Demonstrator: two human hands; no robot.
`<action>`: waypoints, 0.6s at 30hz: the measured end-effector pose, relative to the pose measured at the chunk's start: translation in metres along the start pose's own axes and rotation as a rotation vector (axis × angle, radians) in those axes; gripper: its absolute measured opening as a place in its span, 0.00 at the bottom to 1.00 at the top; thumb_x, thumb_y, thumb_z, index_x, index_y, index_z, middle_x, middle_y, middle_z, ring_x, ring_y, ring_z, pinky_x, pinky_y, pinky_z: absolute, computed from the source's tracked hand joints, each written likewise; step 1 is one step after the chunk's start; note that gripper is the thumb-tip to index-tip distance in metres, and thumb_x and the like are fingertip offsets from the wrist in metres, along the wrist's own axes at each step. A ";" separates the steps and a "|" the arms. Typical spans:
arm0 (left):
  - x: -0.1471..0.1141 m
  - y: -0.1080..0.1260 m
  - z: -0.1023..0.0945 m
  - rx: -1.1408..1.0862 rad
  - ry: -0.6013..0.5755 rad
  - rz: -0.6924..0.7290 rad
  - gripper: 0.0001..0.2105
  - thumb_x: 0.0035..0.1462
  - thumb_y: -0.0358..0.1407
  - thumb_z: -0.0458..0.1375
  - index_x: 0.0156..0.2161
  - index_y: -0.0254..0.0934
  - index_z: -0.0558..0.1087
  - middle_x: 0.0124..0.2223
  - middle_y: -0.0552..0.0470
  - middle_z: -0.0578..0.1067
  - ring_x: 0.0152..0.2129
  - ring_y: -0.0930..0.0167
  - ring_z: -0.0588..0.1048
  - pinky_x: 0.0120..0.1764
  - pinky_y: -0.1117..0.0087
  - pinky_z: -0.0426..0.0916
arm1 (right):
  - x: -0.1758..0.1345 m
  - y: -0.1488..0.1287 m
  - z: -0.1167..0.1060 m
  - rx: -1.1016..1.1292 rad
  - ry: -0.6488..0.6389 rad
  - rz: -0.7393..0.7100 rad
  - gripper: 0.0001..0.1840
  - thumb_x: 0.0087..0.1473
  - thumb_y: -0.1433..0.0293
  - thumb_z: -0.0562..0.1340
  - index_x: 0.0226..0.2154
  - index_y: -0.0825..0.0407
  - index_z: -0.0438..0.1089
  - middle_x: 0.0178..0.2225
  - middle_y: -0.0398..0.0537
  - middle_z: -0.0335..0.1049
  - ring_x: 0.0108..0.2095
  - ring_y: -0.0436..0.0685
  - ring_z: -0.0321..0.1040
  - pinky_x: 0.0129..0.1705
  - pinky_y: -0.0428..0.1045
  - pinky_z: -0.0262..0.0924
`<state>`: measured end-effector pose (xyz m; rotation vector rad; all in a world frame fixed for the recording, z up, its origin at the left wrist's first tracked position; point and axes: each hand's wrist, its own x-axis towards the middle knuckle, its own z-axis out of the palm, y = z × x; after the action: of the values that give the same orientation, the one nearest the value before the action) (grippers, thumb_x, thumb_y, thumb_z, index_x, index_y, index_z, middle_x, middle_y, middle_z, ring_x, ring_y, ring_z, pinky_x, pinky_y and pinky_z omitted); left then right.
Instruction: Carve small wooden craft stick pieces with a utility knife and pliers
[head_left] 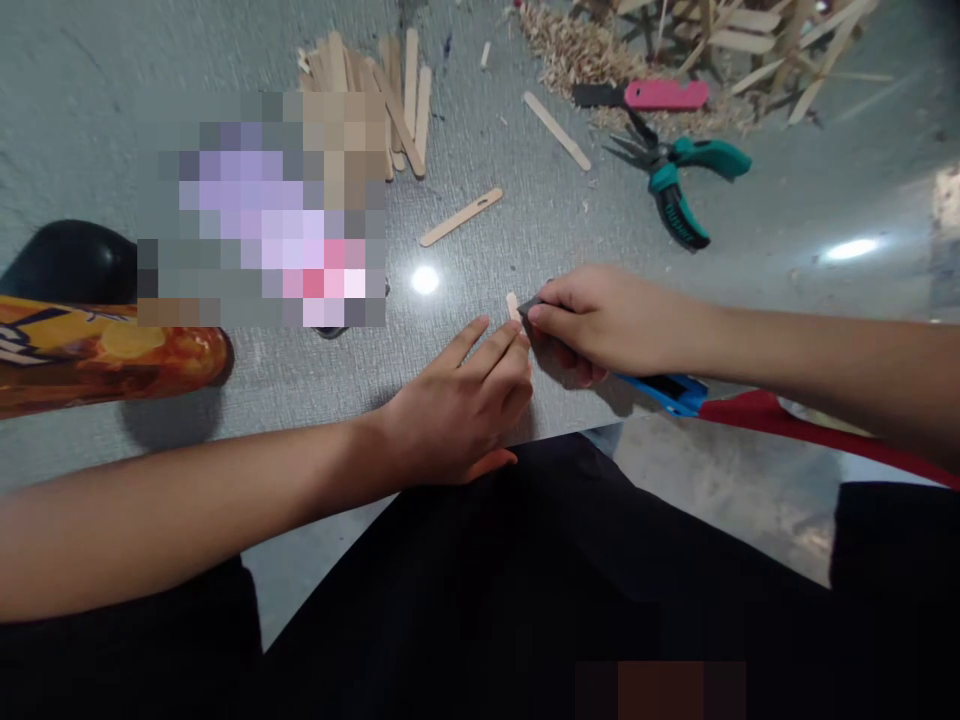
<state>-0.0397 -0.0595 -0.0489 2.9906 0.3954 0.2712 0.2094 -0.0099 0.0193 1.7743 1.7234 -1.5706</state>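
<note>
My left hand [469, 400] lies on the grey table near its front edge, its fingertips pressing down a wooden craft stick [512, 301]. Only the far end of this stick shows past the fingers. My right hand [600, 320] is closed around a cutter knife, whose dark blade [529, 304] meets the stick just beside my left fingertips. Most of the knife is hidden in the grip. A blue piece [675, 392] shows below the right wrist; whether it is the knife's handle I cannot tell. Farther off lie a craft stick with a small slot [461, 218] and a plain one [557, 130].
Teal-handled pliers [667, 175] and a pink-handled cutter [666, 95] lie at the back right, near wood shavings [577, 55] and a stick structure [750, 35]. More sticks [411, 95] are piled behind a pixelated patch. An orange packet [112, 350] and a black object [75, 262] sit left.
</note>
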 end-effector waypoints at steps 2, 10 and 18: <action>0.000 0.000 -0.001 -0.002 -0.009 -0.004 0.51 0.71 0.64 0.70 0.73 0.12 0.72 0.77 0.14 0.74 0.78 0.36 0.73 0.80 0.39 0.67 | 0.001 0.001 0.001 -0.015 0.011 -0.006 0.33 0.84 0.54 0.61 0.25 0.47 0.72 0.23 0.49 0.79 0.23 0.57 0.76 0.31 0.52 0.69; 0.001 0.000 -0.001 -0.022 -0.028 -0.018 0.51 0.70 0.64 0.71 0.74 0.14 0.72 0.78 0.16 0.73 0.79 0.37 0.72 0.81 0.39 0.65 | 0.000 -0.002 0.000 -0.055 0.026 0.000 0.35 0.84 0.53 0.60 0.23 0.46 0.71 0.23 0.51 0.79 0.23 0.58 0.76 0.32 0.54 0.68; 0.004 -0.002 -0.004 0.024 -0.064 0.015 0.52 0.70 0.66 0.70 0.74 0.15 0.73 0.78 0.15 0.73 0.78 0.36 0.73 0.80 0.39 0.66 | 0.005 -0.006 -0.004 -0.159 0.026 0.015 0.34 0.82 0.59 0.64 0.21 0.47 0.69 0.19 0.49 0.73 0.19 0.58 0.71 0.28 0.55 0.61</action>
<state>-0.0376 -0.0560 -0.0448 3.0174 0.3731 0.1725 0.2050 -0.0018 0.0202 1.7336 1.7880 -1.3681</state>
